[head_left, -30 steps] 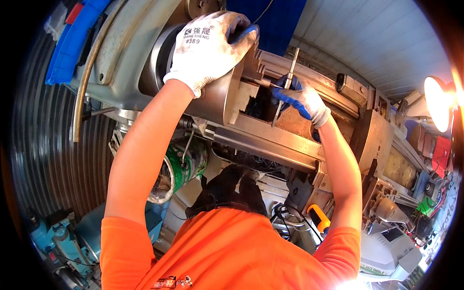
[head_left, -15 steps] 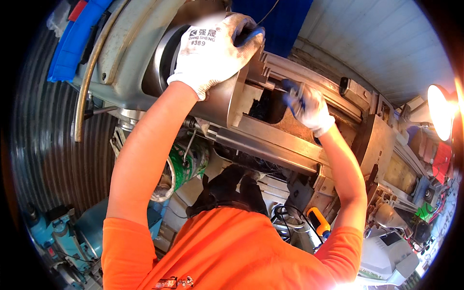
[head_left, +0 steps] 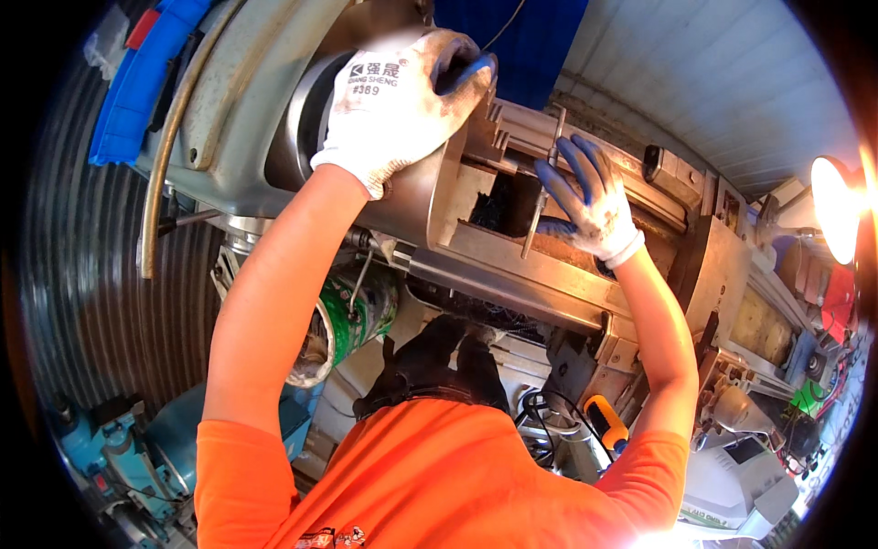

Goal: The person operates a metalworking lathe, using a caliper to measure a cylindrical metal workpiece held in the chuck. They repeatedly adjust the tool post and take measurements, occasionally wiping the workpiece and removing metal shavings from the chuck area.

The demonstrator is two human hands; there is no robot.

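My left hand (head_left: 393,110), in a white knit glove with dark blue palm coating, is wrapped over the lathe chuck (head_left: 402,209); its fingertips are partly hidden behind the chuck. A short shaft sticks out to the right from the stepped chuck jaws (head_left: 494,137). Across its end stands a thin metal crossbar (head_left: 536,212), tilted, its upper end leaning right. Beside that bar my right hand (head_left: 590,201), gloved alike, is open with fingers spread. Its fingertips and thumb are close to the bar or touch it; I cannot tell which.
Lathe bed rails (head_left: 521,265) run right toward the carriage (head_left: 709,265). A lit lamp (head_left: 837,210) shines at the right. Below the chuck hangs a green-and-white bucket (head_left: 352,316). A yellow-orange bottle (head_left: 605,421) stands low right. A bent brass-coloured pipe (head_left: 155,174) crosses the headstock.
My right hand has opened from a blurred, closed pose and shifted slightly right. The crossbar now shows clearly, standing steeply. My left hand stays on the chuck.
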